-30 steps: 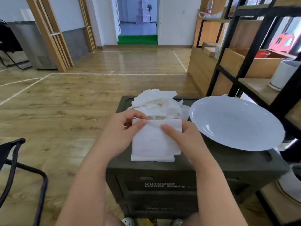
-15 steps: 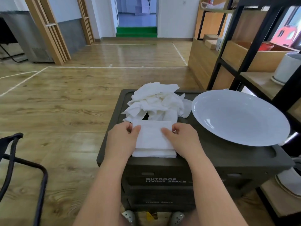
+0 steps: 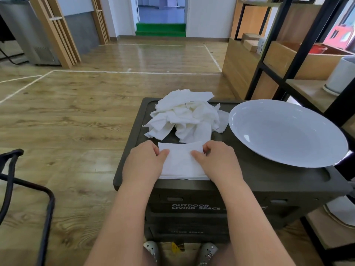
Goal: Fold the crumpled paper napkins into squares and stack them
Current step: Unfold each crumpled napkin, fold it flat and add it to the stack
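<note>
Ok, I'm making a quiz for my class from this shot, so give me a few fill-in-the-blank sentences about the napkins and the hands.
1. Both hands, left hand and right hand, rest on the folded ____.
2. The crumpled pile lies ____ the folded napkin, farther from the person.
3. The plate is the colour ____.
4. The plate sits to the ____ of the pile.

Missing words: napkin; behind; white; right

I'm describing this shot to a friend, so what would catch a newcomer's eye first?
First, the left hand and right hand pressing a flat folded white paper napkin at the near edge of the dark storage box. Just behind lies a heap of crumpled white paper napkins, and a big round white plate fills the box's right side.
</note>
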The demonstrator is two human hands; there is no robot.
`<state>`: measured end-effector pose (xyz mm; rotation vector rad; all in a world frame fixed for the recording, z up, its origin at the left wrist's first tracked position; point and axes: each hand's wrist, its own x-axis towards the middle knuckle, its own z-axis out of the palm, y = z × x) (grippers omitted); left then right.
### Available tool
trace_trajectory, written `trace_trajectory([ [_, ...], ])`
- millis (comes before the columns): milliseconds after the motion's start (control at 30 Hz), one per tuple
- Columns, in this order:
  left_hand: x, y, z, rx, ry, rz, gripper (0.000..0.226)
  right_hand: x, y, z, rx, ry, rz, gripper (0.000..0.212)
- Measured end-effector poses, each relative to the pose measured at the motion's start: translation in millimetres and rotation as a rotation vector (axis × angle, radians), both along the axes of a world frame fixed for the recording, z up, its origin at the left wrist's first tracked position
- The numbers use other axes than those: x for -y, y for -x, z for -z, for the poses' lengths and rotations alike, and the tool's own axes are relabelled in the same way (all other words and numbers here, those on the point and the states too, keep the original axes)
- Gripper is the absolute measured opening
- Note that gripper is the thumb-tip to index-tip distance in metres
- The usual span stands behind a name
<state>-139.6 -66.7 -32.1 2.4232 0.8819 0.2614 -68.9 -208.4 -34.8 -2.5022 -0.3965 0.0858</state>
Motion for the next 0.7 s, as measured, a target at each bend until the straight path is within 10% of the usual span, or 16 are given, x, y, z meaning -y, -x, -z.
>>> trace_trajectory([
  [700,8.2,3.0,-2.2,-0.002,-0.042,-0.112,0.029,-2.0,-1.5,7.1,-0.051,0.082,0.034,0.027],
])
